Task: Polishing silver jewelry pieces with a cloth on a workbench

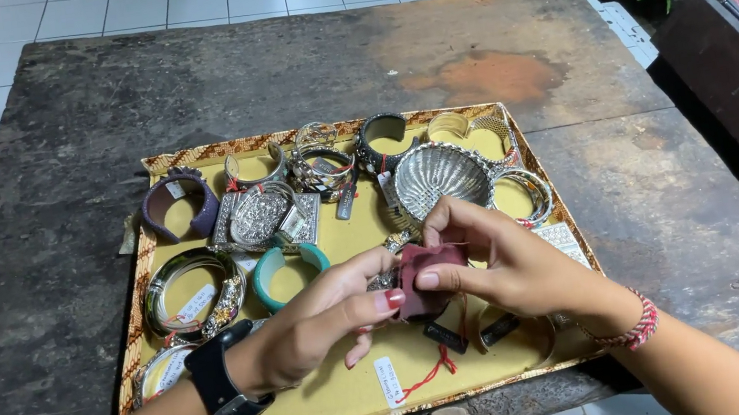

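Observation:
My left hand (pixel 327 319) and my right hand (pixel 502 261) meet over the front middle of a shallow yellow tray (pixel 358 397) with a woven patterned rim. Both pinch a small dark red cloth (pixel 427 272); a silver piece of jewellery (pixel 386 277) peeks out at its left side, mostly hidden. A black watch sits on my left wrist, a red braided band on my right. Around the hands lie several bracelets: a teal bangle (pixel 287 272), a purple cuff (pixel 179 205), a silver shell-shaped piece (pixel 440 176), and a stack of silver bangles (pixel 189 291).
The tray rests on a dark weathered wooden table (pixel 48 185) with a rust-coloured stain (pixel 491 75) at the back. Loose paper tags on red string (pixel 413 380) lie in the tray's front. A dark cabinet (pixel 738 88) and green plants stand at the right; white floor tiles surround the table.

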